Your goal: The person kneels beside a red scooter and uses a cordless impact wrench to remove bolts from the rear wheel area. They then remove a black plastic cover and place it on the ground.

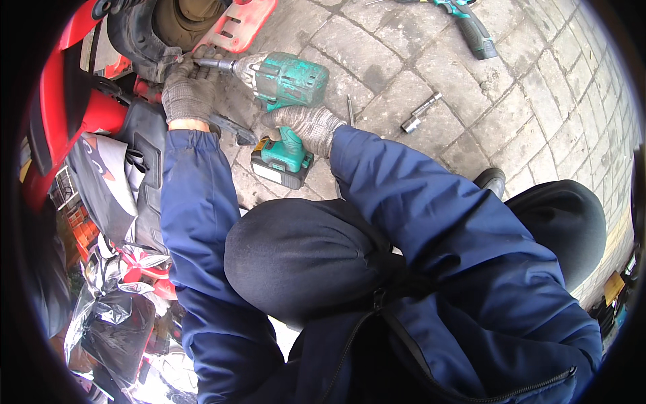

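My right hand [308,128], in a grey knit glove, is wrapped round the handle of a teal cordless impact wrench [293,77]. Its battery [279,165] sits below the hand, and its long socket points left at the black plastic body part of a red-and-black scooter [138,44]. My left hand [190,91], gloved too, is at the socket's tip against that part. Its fingers are curled in, and what they pinch is hidden. A dark flat bar-like piece [232,126] lies just below, between my two hands.
On the grey paving lie a socket with an extension [420,113], a thin metal rod [350,110] and a second teal power tool [474,30] at the far right. Crumpled clear plastic wrapping [111,310] lies at the left. My bent knee [303,256] is close below the battery.
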Demonstrator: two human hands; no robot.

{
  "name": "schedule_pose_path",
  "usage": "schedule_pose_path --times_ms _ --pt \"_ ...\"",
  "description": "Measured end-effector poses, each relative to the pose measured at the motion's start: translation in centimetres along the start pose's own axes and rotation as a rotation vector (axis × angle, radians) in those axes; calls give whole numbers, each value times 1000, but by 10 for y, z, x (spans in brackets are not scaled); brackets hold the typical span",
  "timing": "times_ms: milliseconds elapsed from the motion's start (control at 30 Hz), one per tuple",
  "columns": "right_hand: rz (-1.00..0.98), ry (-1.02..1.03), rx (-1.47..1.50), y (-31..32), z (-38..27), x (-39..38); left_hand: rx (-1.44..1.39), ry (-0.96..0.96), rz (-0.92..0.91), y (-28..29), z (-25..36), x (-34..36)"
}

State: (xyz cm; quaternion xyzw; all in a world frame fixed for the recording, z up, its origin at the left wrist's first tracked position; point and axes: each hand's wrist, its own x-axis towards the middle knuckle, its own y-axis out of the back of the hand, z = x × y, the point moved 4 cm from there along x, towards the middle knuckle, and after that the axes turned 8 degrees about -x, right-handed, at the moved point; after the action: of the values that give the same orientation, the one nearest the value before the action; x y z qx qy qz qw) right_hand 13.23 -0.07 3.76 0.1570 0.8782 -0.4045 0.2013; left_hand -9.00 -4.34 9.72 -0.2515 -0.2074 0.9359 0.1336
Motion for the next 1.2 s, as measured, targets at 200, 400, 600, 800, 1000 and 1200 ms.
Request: schedule_pose_path --times_ms 200,400,600,800,1000,1200 --pt "-44 23 -38 -7 7 15 71 71 -74 3 9 14" --pt "-32 -53 -96 -12 18 14 98 -38 80 7 7 15" --pt "-69 -12 -60 -23 21 10 196 -96 115 7 5 12" --pt "-83 -14 -47 -25 24 12 122 -56 70 8 4 13" --pt "-132 3 30 -27 30 20 93 -67 110 9 2 17" --pt "-88 -17 -69 -26 29 14 90 -134 132 17 3 23"
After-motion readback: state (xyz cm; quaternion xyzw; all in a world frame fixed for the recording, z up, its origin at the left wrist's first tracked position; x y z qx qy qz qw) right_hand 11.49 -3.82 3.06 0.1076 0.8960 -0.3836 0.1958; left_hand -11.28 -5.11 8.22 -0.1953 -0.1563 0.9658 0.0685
